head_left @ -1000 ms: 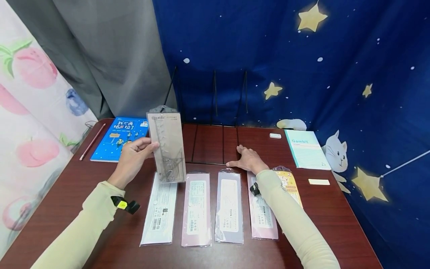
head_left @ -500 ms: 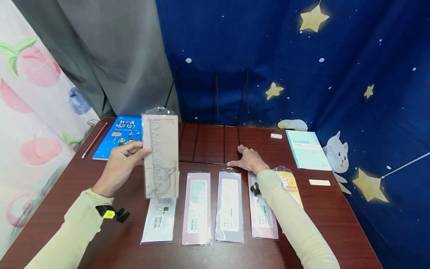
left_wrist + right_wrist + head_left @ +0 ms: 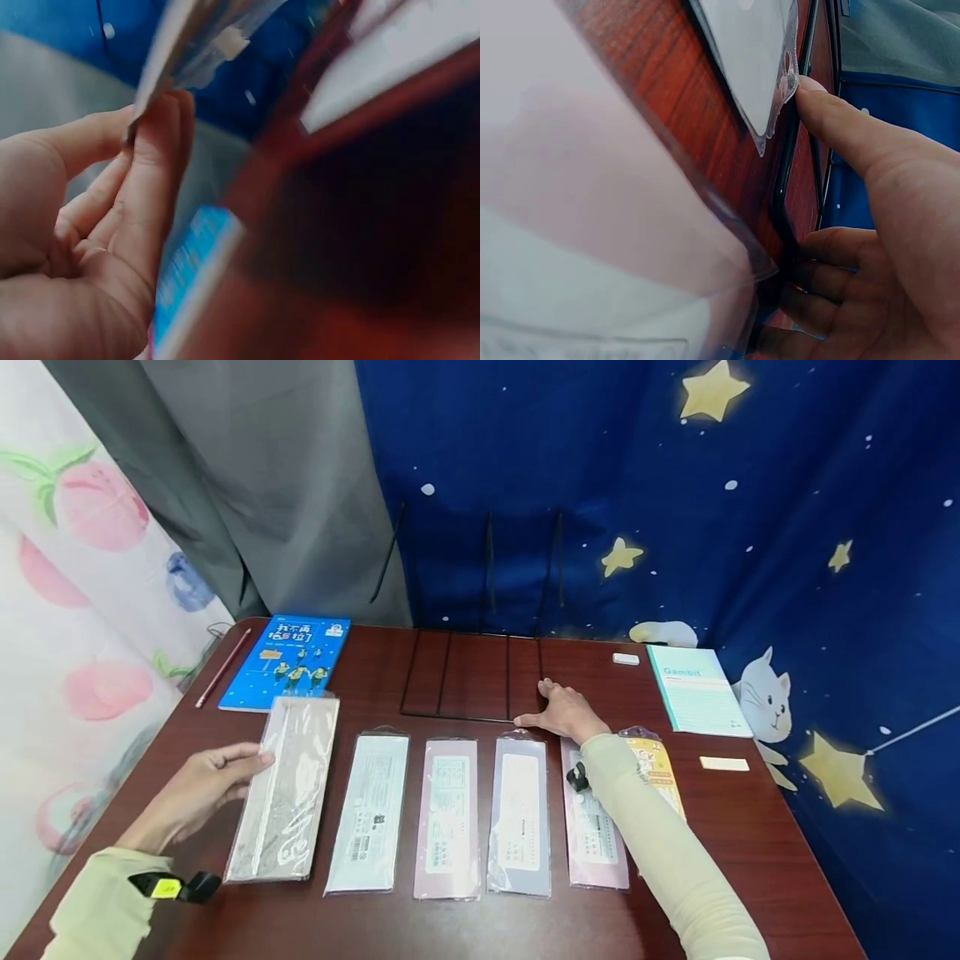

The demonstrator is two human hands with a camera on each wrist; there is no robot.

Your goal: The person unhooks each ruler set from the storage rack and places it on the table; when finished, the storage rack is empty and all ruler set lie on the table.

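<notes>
My left hand (image 3: pixel 206 789) pinches the left edge of a flat clear plastic packet with a beige card (image 3: pixel 288 789) between thumb and fingers. The packet slants close over the table, left of the other packets, its top overlapping a blue book in the head view. In the left wrist view the packet's card (image 3: pixel 169 56) is edge-on between the fingertips. My right hand (image 3: pixel 566 712) rests at the front right corner of a black wire rack (image 3: pixel 457 717), thumb by the front bar and fingers by the side bar. In the right wrist view the thumb touches near a packet's hanging tab (image 3: pixel 786 71).
In a row lie a white packet (image 3: pixel 367 814), a pink one (image 3: pixel 447 818), a grey-lilac one (image 3: pixel 519 814) and another pink one (image 3: pixel 592 835). A yellow packet (image 3: pixel 656 764) is partly under the right sleeve. Around them are the blue book (image 3: pixel 288 664), a pencil (image 3: pixel 223 668), a notebook (image 3: pixel 697 689) and erasers (image 3: pixel 723 763).
My left hand has taken the beige-card packet off the rack's left hook and carried it down and left to the table's front left. The right hand has stayed at the rack's corner.
</notes>
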